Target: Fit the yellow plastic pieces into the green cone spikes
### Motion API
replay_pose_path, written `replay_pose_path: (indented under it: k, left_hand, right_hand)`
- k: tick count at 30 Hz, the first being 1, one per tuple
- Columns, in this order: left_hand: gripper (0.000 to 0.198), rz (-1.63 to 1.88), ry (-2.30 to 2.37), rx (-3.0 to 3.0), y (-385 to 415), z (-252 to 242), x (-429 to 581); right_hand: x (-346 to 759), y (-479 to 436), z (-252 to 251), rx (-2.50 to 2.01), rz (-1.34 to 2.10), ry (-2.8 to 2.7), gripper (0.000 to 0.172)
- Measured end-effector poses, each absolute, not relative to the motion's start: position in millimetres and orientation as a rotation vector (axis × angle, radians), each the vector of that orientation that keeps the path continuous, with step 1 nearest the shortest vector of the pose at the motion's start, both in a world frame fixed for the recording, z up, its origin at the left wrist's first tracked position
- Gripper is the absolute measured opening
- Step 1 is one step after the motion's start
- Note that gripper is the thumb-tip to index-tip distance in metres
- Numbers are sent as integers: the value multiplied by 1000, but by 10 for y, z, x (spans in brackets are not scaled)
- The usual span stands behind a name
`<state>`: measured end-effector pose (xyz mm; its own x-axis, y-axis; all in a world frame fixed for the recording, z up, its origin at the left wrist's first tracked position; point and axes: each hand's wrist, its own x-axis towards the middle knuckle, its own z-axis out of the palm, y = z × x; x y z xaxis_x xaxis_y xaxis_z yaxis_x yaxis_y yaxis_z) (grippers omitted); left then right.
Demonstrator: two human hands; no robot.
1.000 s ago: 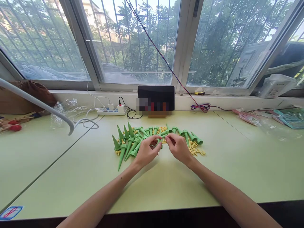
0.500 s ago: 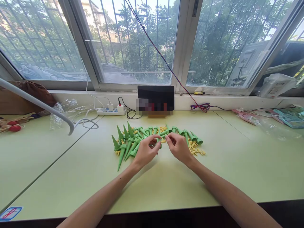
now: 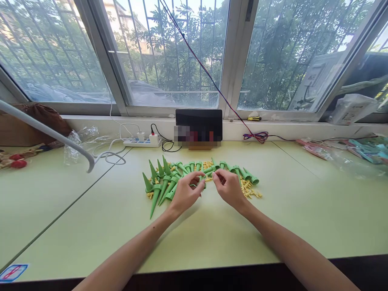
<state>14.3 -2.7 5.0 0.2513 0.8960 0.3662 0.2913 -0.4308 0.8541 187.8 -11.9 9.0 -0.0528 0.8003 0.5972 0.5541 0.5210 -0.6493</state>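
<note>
My left hand [image 3: 188,190] is closed with the fingers curled around a green plastic spike [image 3: 205,186], mostly hidden by the thumb and fingers. A small yellow plastic piece [image 3: 208,179] shows between my two hands, beside that spike. Thumb and forefinger of my right hand [image 3: 228,186] are pinched together at the right end of this yellow piece. Left of my left hand lie several green spikes [image 3: 164,188] with ridged caps, some standing on their caps. Loose yellow T-shaped pieces [image 3: 248,189] are heaped beside my right hand, with more green spikes [image 3: 249,175] behind them.
A dark-screened tablet [image 3: 198,125] leans on a stand at the back. Left of it is a power strip [image 3: 142,141] with cables. A white curved tube [image 3: 48,131] crosses the left side. Plastic packets [image 3: 368,149] lie far right, and a yellow cutter [image 3: 254,119] rests on the sill.
My right hand has shifted very slightly to the right, its fingertips a little further from my left hand. My left hand and the spikes look the same.
</note>
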Motion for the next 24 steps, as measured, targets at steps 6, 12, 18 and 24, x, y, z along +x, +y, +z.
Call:
replay_pose_path:
  k: [6,12,18,24]
  left_hand:
    - [23,1184,1081,1857,-26,52,142]
    - [23,1193,1084,1849,-34,61,143]
    - [24,1192,1077,1854,-29,55,141]
    - [24,1189,1072,1846,-27,50,134]
  right_hand:
    - [1878,-119,87,-1156,277,-1702,27]
    - [1881,-116,82,-1169,265,-1688,27]
    - [1879,-124,100,-1167,290,-1711,29]
    - [1868,-128,101,-1159,331,-1752,30]
